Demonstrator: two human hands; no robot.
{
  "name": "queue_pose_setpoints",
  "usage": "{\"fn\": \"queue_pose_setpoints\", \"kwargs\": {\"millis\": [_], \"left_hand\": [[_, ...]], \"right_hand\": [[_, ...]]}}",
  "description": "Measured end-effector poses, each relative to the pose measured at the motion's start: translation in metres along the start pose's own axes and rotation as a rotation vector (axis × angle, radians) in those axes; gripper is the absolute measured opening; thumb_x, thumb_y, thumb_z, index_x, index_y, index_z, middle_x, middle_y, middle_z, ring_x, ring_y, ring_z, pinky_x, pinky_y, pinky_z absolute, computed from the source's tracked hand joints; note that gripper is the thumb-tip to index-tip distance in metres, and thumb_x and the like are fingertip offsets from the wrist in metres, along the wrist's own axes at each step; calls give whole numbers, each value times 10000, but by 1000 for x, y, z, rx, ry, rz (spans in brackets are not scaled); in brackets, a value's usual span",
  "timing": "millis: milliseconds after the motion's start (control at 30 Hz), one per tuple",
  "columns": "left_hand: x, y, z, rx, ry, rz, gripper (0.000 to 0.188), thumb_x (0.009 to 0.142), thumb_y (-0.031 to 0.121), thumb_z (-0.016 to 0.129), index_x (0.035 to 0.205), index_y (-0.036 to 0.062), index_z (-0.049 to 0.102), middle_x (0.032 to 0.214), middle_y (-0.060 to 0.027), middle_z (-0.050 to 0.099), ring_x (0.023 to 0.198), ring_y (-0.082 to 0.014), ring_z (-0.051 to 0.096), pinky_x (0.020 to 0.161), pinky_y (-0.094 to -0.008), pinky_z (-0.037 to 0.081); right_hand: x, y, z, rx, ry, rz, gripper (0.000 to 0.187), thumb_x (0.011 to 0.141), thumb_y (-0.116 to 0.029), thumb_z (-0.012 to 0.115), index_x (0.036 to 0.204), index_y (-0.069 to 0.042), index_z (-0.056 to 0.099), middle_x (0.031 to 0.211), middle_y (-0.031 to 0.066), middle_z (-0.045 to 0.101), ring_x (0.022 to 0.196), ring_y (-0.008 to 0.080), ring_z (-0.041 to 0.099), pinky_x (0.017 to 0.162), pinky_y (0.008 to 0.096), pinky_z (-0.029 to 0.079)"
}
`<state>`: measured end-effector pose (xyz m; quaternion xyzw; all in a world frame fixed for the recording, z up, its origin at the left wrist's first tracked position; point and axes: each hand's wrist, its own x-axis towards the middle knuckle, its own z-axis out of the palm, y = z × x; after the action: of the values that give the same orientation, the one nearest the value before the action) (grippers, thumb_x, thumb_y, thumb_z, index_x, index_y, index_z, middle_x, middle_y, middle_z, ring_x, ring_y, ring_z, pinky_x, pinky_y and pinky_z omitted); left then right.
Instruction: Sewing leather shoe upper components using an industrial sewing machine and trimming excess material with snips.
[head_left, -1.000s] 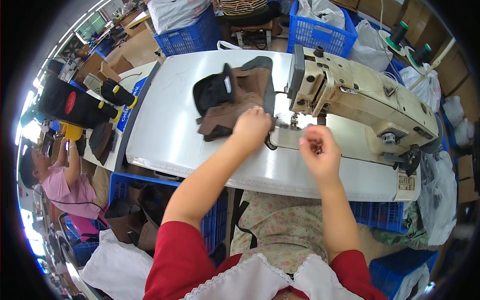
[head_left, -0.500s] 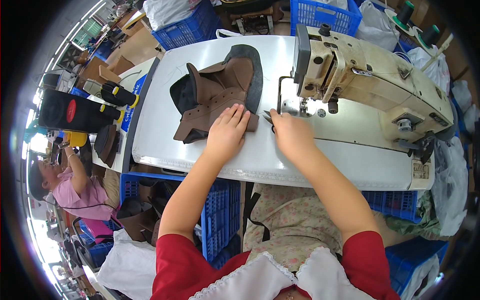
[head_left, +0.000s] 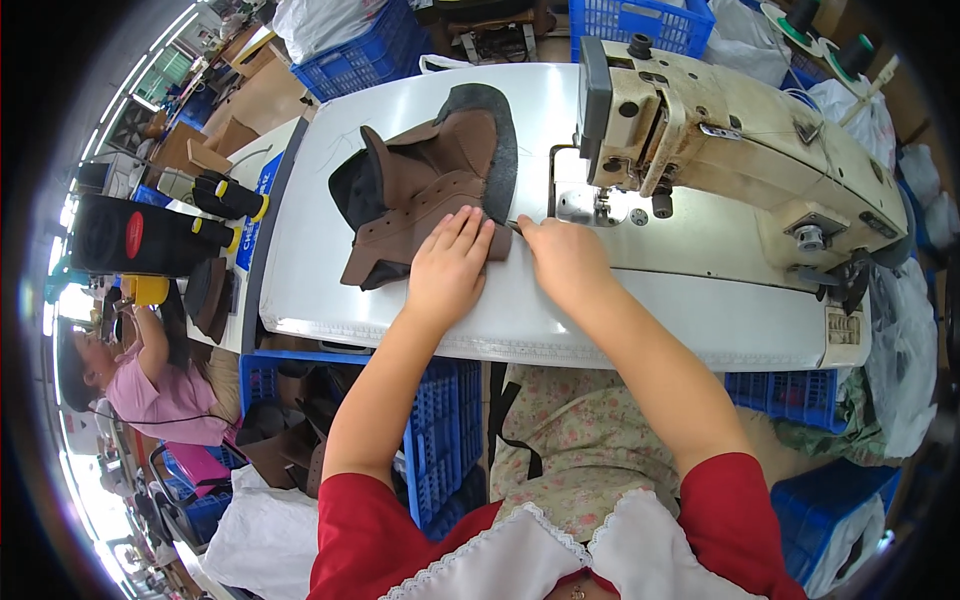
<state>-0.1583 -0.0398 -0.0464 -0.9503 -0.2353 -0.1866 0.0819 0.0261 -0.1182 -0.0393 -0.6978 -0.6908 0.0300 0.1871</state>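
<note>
A brown boot upper [head_left: 425, 212] with a dark lining and a row of eyelets lies on the white sewing table [head_left: 318, 312]. Flat on its near part rests my left hand [head_left: 450, 268], fingers stretched out and pressing it down. My right hand [head_left: 566, 256] is closed around small thread snips [head_left: 514, 226], most of which the fingers hide. Their tips touch or nearly touch the upper's right edge, beside the grey border; whether the blades are apart I cannot tell.
An old cream sewing machine [head_left: 730, 150] stands close to the right of my right hand. Blue crates [head_left: 365, 55] line the far side. At the left, a person in a pink shirt [head_left: 165, 395] sits by another machine [head_left: 135, 235].
My right hand has moved left with the snips, bringing their tips from beside the upper to its edge. My left hand stays on the upper. The whole view has shifted slightly.
</note>
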Motion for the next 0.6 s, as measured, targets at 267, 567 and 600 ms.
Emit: {"fn": "queue_pose_setpoints", "kwargs": {"millis": [267, 567, 600], "left_hand": [[-27, 2, -45, -34, -12, -16, 658, 627, 68, 641, 1280, 22, 588, 1326, -152, 590, 1270, -305, 531, 1081, -439, 414], [-50, 11, -49, -5, -24, 13, 650, 632, 97, 660, 1275, 30, 593, 1321, -150, 591, 1251, -302, 546, 1062, -440, 432], [-51, 11, -49, -4, -25, 8, 650, 632, 97, 660, 1275, 30, 593, 1321, -150, 591, 1251, -302, 546, 1062, -440, 432]], "right_hand": [[-11, 6, -24, 711, 185, 268, 389, 860, -145, 668, 1225, -20, 615, 850, 157, 675, 768, 270, 678, 700, 380, 527], [18, 0, -7, 928, -58, 341, 333, 819, -187, 740, 1055, -16, 579, 794, 146, 679, 703, 251, 657, 659, 369, 505], [21, 0, -8, 929, -63, 339, 333, 819, -187, 740, 1055, -16, 579, 794, 146, 679, 703, 251, 657, 659, 369, 505]]}}
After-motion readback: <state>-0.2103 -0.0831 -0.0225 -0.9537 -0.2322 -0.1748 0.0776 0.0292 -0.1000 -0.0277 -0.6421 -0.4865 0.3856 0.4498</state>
